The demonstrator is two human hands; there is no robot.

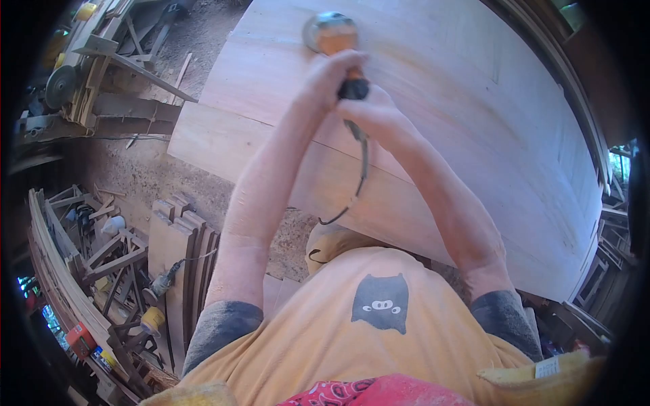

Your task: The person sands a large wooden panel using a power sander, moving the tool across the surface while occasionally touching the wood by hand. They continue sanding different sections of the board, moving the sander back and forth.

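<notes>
An orange and black power tool (336, 42) with a round head lies over a large pale wooden panel (433, 122), near its far edge. My left hand (338, 71) is wrapped round the tool's body behind the head. Close behind it, my right hand (369, 107) grips the black rear end of the tool. A dark cord (363, 169) hangs from the rear end and curves down over the panel. The tool's head and both hands are somewhat blurred.
Stacked boards (172, 250) stand at the lower left, beside a small grinder (161, 283) and wooden frames (115, 257). A red box (80, 340) sits further left. At the upper left is a timber structure with a disc (61, 86).
</notes>
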